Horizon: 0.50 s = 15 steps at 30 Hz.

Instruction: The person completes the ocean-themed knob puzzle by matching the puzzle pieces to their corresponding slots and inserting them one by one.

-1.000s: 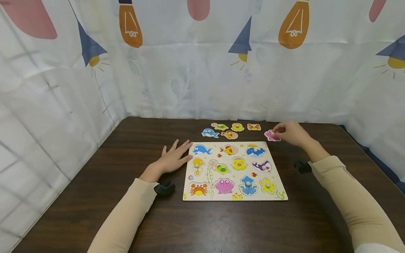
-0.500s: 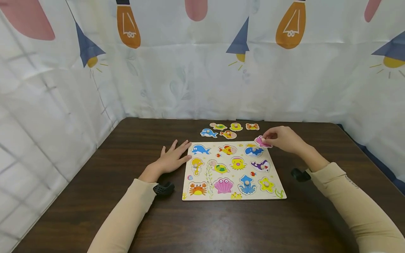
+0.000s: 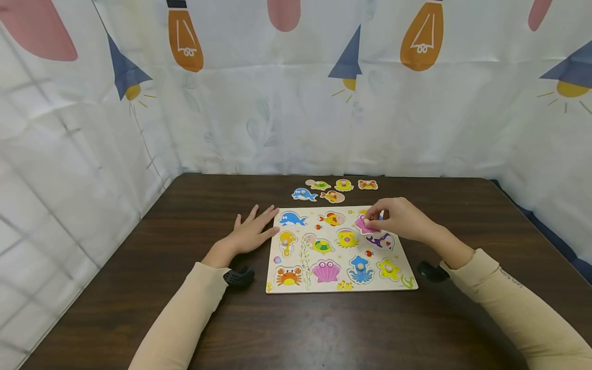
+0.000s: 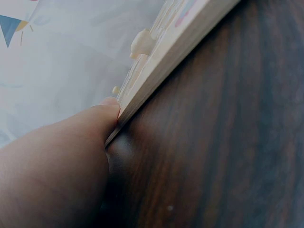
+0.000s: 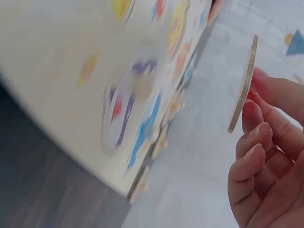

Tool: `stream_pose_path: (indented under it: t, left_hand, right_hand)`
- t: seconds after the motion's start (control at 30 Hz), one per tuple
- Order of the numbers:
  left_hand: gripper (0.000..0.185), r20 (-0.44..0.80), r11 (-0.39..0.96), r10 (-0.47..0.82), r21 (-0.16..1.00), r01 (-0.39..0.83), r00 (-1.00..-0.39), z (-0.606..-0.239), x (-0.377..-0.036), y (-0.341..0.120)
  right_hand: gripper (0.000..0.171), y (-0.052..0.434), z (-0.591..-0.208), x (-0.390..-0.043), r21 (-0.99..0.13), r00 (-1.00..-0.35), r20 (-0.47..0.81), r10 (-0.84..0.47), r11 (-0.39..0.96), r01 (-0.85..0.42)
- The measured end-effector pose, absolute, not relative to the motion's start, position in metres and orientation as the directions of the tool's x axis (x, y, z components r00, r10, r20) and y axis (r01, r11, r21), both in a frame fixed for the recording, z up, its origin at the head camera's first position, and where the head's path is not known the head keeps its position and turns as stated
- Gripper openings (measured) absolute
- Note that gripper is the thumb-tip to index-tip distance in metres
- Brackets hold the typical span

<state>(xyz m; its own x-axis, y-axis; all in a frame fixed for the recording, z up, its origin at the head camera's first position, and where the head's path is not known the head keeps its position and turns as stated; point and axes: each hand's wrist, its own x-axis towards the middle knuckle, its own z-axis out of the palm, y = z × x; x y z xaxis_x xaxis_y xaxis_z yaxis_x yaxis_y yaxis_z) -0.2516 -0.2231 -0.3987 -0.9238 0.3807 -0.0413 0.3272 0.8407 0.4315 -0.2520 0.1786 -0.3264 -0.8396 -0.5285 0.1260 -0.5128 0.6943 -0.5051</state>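
My right hand (image 3: 407, 220) pinches a pink shell puzzle piece (image 3: 365, 225) by its knob, above the upper right part of the wooden puzzle board (image 3: 287, 262). In the right wrist view the shell piece (image 5: 244, 88) appears edge-on, lifted off the board. My left hand (image 3: 247, 236) lies with spread fingers at the board's left edge, and in the left wrist view its thumb (image 4: 107, 114) touches the board's side. A printed pink shell (image 3: 326, 271) shows at the board's lower middle. Seahorse, squid, starfish and purple whale pieces with knobs sit in their recesses.
Behind the board lie loose pieces: a turtle (image 3: 318, 185), an octopus (image 3: 344, 185), a crab (image 3: 367, 184), a blue dolphin (image 3: 303, 194) and a fish (image 3: 332, 197). A printed curtain (image 3: 287, 113) hangs behind the dark wooden table (image 3: 222, 329).
The right hand has lifted the pink shell piece from the table behind the board's right corner and carried it left and nearer, over the board. The left hand has stayed in place.
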Motion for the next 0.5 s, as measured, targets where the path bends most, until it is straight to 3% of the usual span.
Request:
stream_pose_path:
  t: [0.5]
  left_hand:
    - [0.069, -0.039, 0.844, 0.378, 0.425, 0.326, -0.925, -0.400, -0.251, -0.223]
  right_hand:
    - [0.005, 0.144, -0.336, -0.225, -0.569, -0.748, 0.083, -0.658, 0.585, -0.578]
